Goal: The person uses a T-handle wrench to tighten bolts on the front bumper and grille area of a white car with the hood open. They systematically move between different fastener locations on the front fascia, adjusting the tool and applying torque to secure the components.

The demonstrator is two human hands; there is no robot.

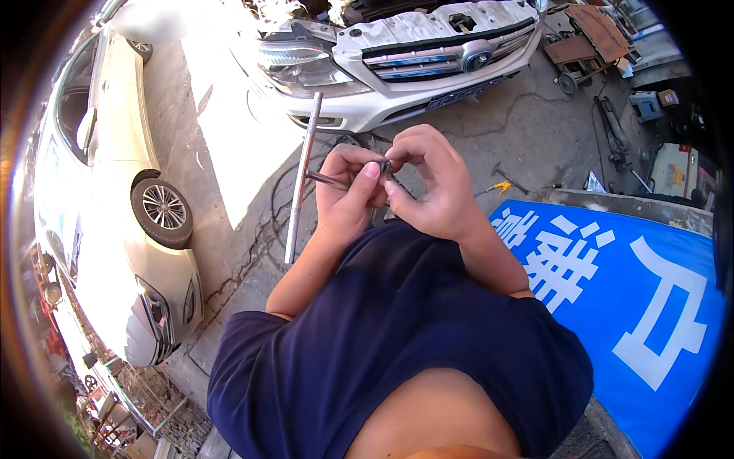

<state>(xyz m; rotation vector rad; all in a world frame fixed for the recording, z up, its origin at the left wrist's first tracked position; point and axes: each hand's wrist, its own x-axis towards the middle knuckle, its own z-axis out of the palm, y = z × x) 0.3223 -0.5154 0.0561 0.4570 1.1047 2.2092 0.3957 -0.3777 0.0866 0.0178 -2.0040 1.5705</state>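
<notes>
Gripping long grey metal T-handle wrench [303, 172], left hand [345, 200] closed round its cross shaft, long bar standing left of hand. Right hand [434, 187] just right, fingers pinched on small dark metal piece [384, 165] at shaft tip, thumbs touching. Near: navy short-sleeved shirt [397, 344]. Right: blue signboard with white characters [634, 298]. Cracked concrete floor [245, 252] beneath. Left: white car [115, 191]. Far: white car front with bonnet off [413, 53]; small yellow-handled tool [501, 186] on floor.

Cracked concrete ground [252, 252] carries what looks like a yellow-handled tool [501, 186].
</notes>
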